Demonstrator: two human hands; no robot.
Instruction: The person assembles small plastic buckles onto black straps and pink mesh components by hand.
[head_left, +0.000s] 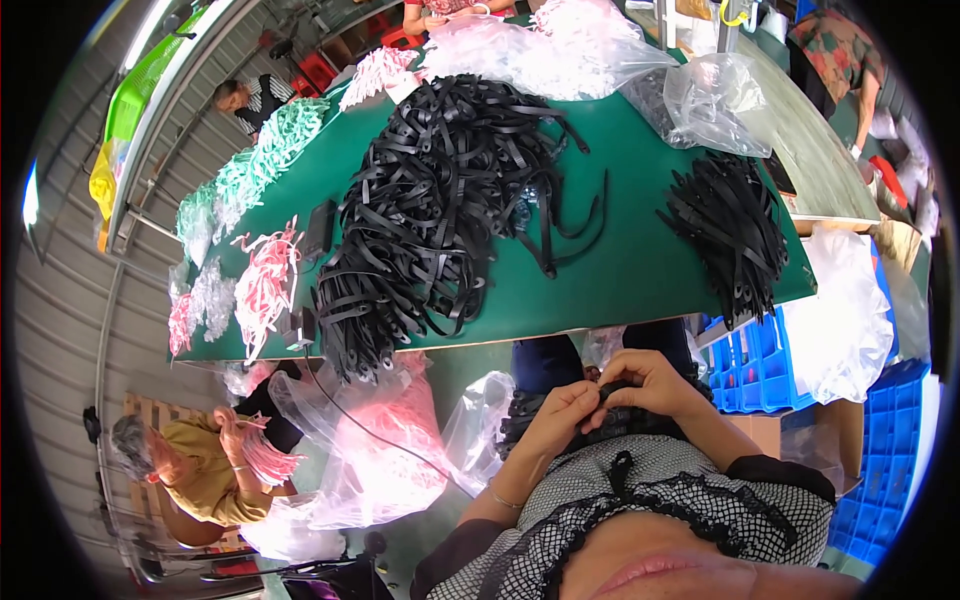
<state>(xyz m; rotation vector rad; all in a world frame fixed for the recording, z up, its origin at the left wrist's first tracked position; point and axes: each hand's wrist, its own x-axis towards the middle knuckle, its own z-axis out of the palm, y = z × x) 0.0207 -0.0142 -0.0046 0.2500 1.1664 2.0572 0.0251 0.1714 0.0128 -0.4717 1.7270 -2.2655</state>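
Note:
My left hand (572, 405) and my right hand (648, 382) are close together above my lap, fingers pinched toward each other. Between them is a small dark piece that looks like part of a black strap (618, 386); most of it is hidden by the fingers. More black straps (518, 422) lie across my lap, under and beside the hands. A large tangled heap of black straps (430, 190) covers the middle of the green table (640, 260) and hangs over its near edge. At the table's right end lies a neater bundle of black straps (730, 235).
Pink straps (266, 285) and mint-green straps (270, 150) lie along the table's left side. Clear plastic bags (715, 100) sit at the back. Blue crates (745, 370) stand at right. A bag of pink straps (385, 440) and a seated co-worker (200, 470) are at left; a cable (380, 420) hangs nearby.

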